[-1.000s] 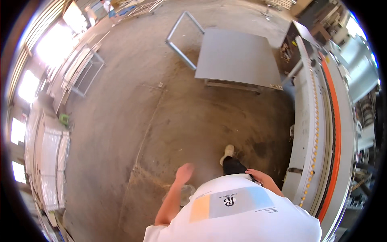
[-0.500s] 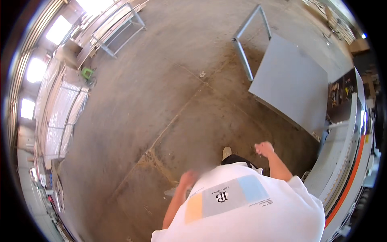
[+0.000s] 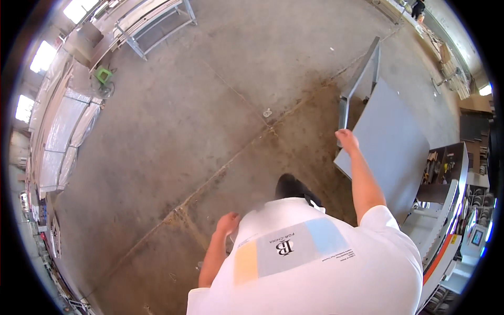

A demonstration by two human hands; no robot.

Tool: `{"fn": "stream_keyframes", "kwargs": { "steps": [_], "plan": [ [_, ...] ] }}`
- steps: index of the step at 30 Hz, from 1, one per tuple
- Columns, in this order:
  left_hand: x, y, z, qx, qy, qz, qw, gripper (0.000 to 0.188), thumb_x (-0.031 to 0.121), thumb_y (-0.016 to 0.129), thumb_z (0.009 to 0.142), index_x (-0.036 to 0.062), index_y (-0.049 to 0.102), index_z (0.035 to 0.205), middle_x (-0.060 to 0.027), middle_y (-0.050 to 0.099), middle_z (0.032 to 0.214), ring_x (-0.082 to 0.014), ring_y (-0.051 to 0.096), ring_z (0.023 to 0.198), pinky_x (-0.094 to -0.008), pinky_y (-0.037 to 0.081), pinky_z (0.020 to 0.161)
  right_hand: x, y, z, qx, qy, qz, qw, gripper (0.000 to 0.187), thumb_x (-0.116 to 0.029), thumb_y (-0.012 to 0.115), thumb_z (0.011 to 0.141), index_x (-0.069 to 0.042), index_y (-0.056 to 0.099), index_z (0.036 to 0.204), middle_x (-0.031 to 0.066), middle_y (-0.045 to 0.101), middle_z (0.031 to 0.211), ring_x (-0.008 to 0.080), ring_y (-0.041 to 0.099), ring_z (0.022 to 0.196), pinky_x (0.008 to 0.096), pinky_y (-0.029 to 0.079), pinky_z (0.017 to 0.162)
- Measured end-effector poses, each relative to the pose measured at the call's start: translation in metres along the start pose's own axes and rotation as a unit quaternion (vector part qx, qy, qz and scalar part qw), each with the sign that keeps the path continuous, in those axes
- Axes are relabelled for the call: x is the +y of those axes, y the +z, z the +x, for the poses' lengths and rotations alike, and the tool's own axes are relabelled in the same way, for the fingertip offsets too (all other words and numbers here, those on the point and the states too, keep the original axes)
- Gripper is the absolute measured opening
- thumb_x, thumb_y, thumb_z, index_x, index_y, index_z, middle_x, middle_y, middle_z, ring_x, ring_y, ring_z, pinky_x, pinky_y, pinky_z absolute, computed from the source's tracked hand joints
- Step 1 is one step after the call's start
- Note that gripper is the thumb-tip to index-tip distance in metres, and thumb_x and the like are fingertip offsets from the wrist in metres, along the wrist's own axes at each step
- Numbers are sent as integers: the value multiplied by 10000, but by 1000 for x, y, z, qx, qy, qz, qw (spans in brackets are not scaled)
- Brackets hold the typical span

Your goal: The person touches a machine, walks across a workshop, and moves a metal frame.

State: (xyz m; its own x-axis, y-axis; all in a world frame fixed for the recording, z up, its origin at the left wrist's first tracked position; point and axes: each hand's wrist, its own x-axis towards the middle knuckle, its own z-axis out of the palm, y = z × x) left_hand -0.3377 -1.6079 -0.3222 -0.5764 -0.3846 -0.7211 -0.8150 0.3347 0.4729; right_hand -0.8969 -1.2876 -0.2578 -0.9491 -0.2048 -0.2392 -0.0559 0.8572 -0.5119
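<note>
My right hand (image 3: 347, 140) reaches forward beside the left edge of a large flat grey board (image 3: 395, 134). Its fingers are bent but apart, with nothing visible in them. In the picture it overlaps the near end of a grey metal frame (image 3: 358, 76); whether it touches frame or board I cannot tell. Low at my left side, my left hand (image 3: 227, 224) has its fingers curled in and holds nothing that I can see. The board lies raised above the floor, with the frame sticking out beyond its far left side.
Bare concrete floor (image 3: 173, 131) stretches ahead and to the left. Plastic-wrapped stacks (image 3: 65, 131) line the left, near a green stool (image 3: 103, 74). A metal rack (image 3: 157, 26) stands far left. On the right are a dark shelf (image 3: 446, 165) and a machine with an orange strip (image 3: 438, 260).
My right arm has stretched forward to the board's left edge. My left hand stays low by my side. The view has shifted, and the board and frame appear nearer to my right hand.
</note>
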Motion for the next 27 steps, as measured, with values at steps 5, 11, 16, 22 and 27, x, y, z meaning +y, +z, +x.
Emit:
{"fn": "stream_keyframes", "kwargs": {
  "steps": [5, 11, 16, 22, 27],
  "plan": [
    [33, -99, 45, 92, 10, -56, 994, 431, 402, 597, 988, 116, 693, 1296, -176, 718, 1236, -353, 672, 1164, -426, 535, 983, 70, -32, 183, 43, 42, 174, 983, 568, -460, 709, 903, -24, 696, 1266, 132, 727, 1144, 254, 649, 994, 425, 519, 865],
    [-15, -112, 81, 183, -21, 102, 978, 450, 279, 633, 962, 95, 622, 1373, -130, 652, 1335, -314, 653, 1181, -417, 534, 985, 72, 0, 270, 2, 252, 393, 885, 566, -472, 560, 1023, -54, 619, 1400, 79, 667, 1370, 284, 579, 1277, 376, 426, 1104],
    [7, -39, 33, 183, -71, -139, 971, 573, 224, 637, 938, 81, 519, 1481, -129, 529, 1531, -308, 580, 1316, -431, 494, 1089, -50, 56, 313, 6, 205, 222, 953, 563, -471, 562, 1023, -53, 621, 1395, 80, 668, 1365, 283, 581, 1273, 375, 428, 1099],
    [84, -26, -5, 160, -270, -272, 909, 424, 323, 516, 1036, 122, 604, 1399, -144, 649, 1393, -322, 615, 1280, -451, 505, 1053, -178, 136, 341, -48, 118, 162, 979, 559, -470, 563, 1023, -51, 623, 1388, 80, 670, 1359, 282, 584, 1267, 375, 431, 1093],
    [47, 12, -1, 114, -226, -209, 945, 367, 339, 481, 1051, 130, 677, 1280, -154, 705, 1261, -332, 672, 1164, -478, 540, 970, -275, 194, 311, -97, 42, 131, 986, 556, -469, 564, 1022, -50, 625, 1383, 81, 671, 1355, 281, 586, 1263, 375, 433, 1088]
  ]
}}
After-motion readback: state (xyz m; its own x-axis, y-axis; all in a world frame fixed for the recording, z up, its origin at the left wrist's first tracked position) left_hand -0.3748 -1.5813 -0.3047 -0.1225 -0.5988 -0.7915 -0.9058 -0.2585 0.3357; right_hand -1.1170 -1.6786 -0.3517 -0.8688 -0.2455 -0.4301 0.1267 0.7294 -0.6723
